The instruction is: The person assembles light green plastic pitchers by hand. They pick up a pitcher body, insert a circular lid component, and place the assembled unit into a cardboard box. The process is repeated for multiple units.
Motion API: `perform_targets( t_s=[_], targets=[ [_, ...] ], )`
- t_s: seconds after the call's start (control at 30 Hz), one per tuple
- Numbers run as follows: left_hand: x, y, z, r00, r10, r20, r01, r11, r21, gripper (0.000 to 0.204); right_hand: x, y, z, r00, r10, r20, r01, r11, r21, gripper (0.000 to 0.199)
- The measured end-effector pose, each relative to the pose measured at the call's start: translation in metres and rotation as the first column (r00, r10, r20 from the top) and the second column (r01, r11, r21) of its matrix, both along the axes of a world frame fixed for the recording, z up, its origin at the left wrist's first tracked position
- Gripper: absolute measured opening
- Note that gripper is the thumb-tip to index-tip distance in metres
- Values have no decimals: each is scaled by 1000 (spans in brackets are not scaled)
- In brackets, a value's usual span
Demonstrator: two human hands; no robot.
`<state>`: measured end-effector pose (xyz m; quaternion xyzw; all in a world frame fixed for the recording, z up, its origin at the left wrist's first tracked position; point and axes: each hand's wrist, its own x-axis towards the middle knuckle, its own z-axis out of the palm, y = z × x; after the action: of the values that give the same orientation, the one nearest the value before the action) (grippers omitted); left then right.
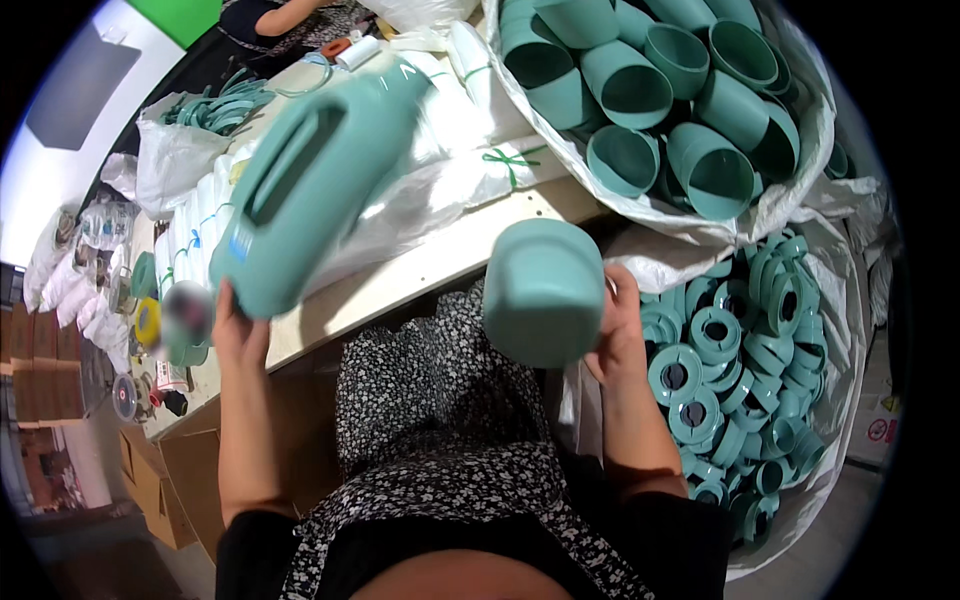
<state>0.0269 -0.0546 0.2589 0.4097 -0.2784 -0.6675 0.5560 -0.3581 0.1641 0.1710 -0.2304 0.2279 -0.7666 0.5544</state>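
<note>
My left hand [243, 335] grips the bottom end of a sea-green plastic jug [325, 215] with a long slot-shaped handle. The jug is tilted over the table, its narrower end pointing up and to the right. A matching green plastic cup [543, 295] is in my right hand [618, 325], whose fingers close round its right side. The cup's smooth outer side faces me, and its opening is hidden. Jug and cup are well apart, the cup in front of my patterned apron [430, 380].
A white sack [560, 155] full of green cups stands at upper right; below it, another sack [845, 420] holds green ring-shaped caps. Wrapped white bundles [430, 200] lie on the table [400, 275]. Yellow tape [148, 320] sits left. Another person's arm [285, 18] shows across the table.
</note>
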Motion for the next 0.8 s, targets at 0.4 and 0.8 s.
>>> perform_targets(
  t_s=[0.4, 0.8],
  targets=[
    [111, 2, 96, 703, -16, 711, 97, 993, -74, 54, 72, 39, -18, 768, 637, 67, -611, 697, 376, 72],
    [-20, 6, 34, 248, 112, 962, 654, 713, -252, 42, -160, 192, -246, 292, 294, -910, 895, 250, 368, 44]
  ],
)
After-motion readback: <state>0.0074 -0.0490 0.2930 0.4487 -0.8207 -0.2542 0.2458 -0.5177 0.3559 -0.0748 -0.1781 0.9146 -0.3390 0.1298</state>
